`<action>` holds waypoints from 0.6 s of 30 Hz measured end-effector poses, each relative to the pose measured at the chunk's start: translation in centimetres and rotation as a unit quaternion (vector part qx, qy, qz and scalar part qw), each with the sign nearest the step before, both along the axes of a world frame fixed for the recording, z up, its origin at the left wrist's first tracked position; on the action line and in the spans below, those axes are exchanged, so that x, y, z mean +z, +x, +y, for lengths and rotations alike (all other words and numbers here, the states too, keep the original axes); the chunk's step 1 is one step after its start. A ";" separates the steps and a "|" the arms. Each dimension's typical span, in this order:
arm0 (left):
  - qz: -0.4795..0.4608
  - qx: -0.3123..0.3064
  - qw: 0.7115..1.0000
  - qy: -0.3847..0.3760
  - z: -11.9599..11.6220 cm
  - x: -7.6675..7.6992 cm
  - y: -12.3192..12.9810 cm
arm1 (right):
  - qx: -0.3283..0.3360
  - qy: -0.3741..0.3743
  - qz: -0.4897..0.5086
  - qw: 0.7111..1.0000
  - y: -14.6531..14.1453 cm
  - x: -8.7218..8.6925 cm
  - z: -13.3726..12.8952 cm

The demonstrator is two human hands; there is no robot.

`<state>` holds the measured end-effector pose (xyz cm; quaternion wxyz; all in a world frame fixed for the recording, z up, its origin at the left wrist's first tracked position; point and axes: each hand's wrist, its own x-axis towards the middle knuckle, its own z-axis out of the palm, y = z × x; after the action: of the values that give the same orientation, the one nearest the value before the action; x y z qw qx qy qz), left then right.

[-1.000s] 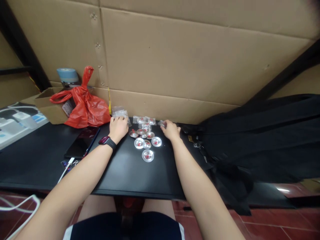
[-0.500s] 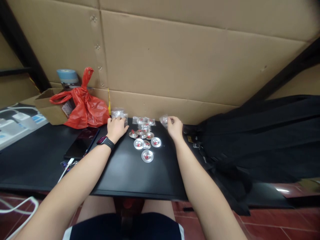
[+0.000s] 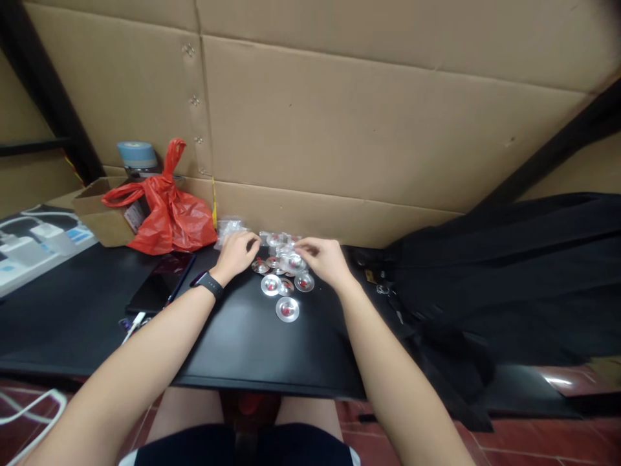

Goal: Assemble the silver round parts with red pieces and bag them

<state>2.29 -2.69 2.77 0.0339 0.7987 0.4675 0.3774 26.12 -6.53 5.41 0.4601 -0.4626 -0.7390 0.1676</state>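
On the black tabletop [image 3: 262, 353] lie several small silver finger cymbals with red loops, among them a loose cymbal [image 3: 288, 309] at the front. Farther back, a cymbal in clear plastic [image 3: 275, 239] lies near the cardboard wall. My right hand [image 3: 326, 259] is closed at the fingertips on a bagged cymbal [image 3: 292, 262], which hangs over the loose ones. To the left of the pile, my left hand [image 3: 237, 251] has its fingers curved and apart, with nothing seen in them. Behind it sit crumpled clear plastic bags [image 3: 229, 226], partly hidden by the hand.
A red plastic bag [image 3: 172, 217], a small cardboard box [image 3: 104, 210] and a blue-lidded jar [image 3: 137, 155] stand at the back left. A phone [image 3: 160, 285] and a white power strip [image 3: 29, 262] lie nearer. Black cloth [image 3: 485, 285] covers the right side.
My right hand has moved left with the bagged cymbal, from beside the pile to over it. My left hand has shifted slightly right, off the clear bags.
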 end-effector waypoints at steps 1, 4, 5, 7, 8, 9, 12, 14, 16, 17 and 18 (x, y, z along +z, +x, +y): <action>-0.038 -0.040 0.998 -0.011 -0.3 0.2 0.3 | 0.001 -0.006 -0.008 1.000 -0.1 0.0 -0.1; -0.124 -0.130 0.983 -0.046 -1.6 0.5 1.5 | 0.014 -0.028 0.023 0.999 -0.3 0.1 -0.2; -0.130 -0.148 0.979 -0.055 -2.0 0.5 1.9 | 0.014 -0.028 0.037 0.999 -0.4 0.2 -0.2; -0.117 -0.176 0.975 -0.065 -2.8 0.2 2.6 | 0.004 -0.019 0.068 0.997 -0.5 0.3 -0.2; -0.105 -0.186 0.974 -0.069 -3.0 0.0 2.8 | -0.002 -0.017 0.086 0.996 -0.5 0.4 -0.2; -0.097 -0.193 0.974 -0.074 -3.2 -0.2 3.0 | -0.005 -0.019 0.104 0.994 -0.5 0.4 -0.2; -0.090 -0.206 0.970 -0.090 -3.3 -0.9 3.2 | -0.006 -0.025 0.144 0.989 -0.5 0.5 -0.1; -0.081 -0.211 0.970 -0.091 -3.3 -1.1 3.2 | -0.017 -0.008 0.171 0.985 -0.4 0.5 0.0; -0.061 -0.205 0.975 -0.066 -3.6 -0.8 3.3 | -0.045 0.027 0.207 0.977 -0.2 0.5 0.2; -0.049 -0.195 0.979 -0.041 -3.7 -0.6 3.3 | -0.064 0.047 0.223 0.972 -0.1 0.5 0.3; -0.035 -0.181 0.983 -0.009 -4.0 -0.3 3.3 | -0.084 0.064 0.234 0.966 0.0 0.6 0.3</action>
<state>5.56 -6.66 2.46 0.1253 0.8560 0.3169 0.3888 26.14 -6.18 5.97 0.6614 -0.4405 -0.5785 0.1841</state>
